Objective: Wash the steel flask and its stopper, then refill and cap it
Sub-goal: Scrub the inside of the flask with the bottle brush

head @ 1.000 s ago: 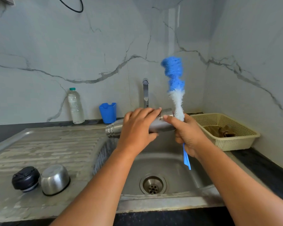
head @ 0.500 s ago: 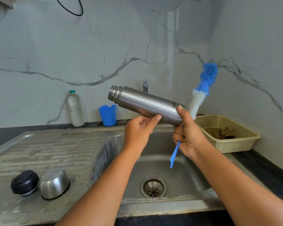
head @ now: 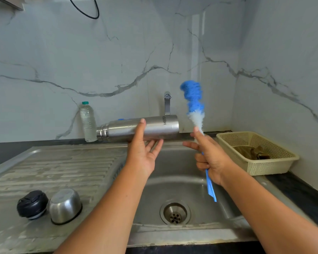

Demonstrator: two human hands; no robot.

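The flask (head: 121, 131) lies sideways above the sink (head: 173, 233). Its mouth points left and its bottom points right. The left hand (head: 143, 154) holds it up on straight fingers, with the thumb flat on its front. The right hand (head: 211, 160) is curled tight round the brush (head: 193, 98), bristles up, just right of the flask.

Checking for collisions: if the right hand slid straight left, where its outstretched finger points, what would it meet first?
The right hand, gripping the brush, would likely meet the left hand first, at its fingers under the flask; depth is unclear.
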